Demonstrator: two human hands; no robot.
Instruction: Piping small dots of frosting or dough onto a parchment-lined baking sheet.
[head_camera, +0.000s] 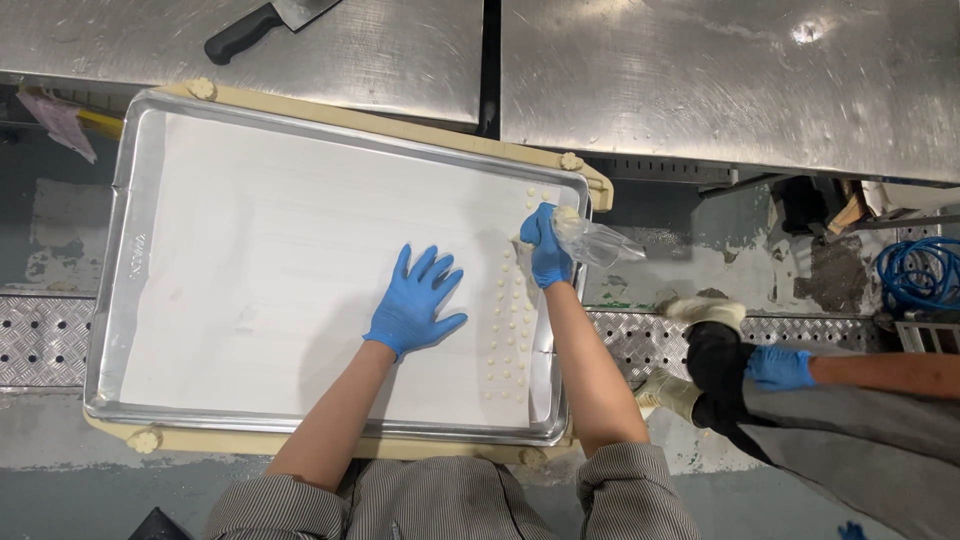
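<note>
Two gloved hands are seen over a metal tray (105, 300) lined with white paper (280, 240). The left hand (415, 300) is laid flat on the paper, fingers spread, holding nothing but pinning the light, slippery sheet. Rows of small pale dots (508, 330) are set along the paper's right edge. The right hand (547, 248) is closed around a clear piping bag (592, 240) near the tray's far right corner; soft and yielding, it is judged best gripped at its twisted top.
</note>
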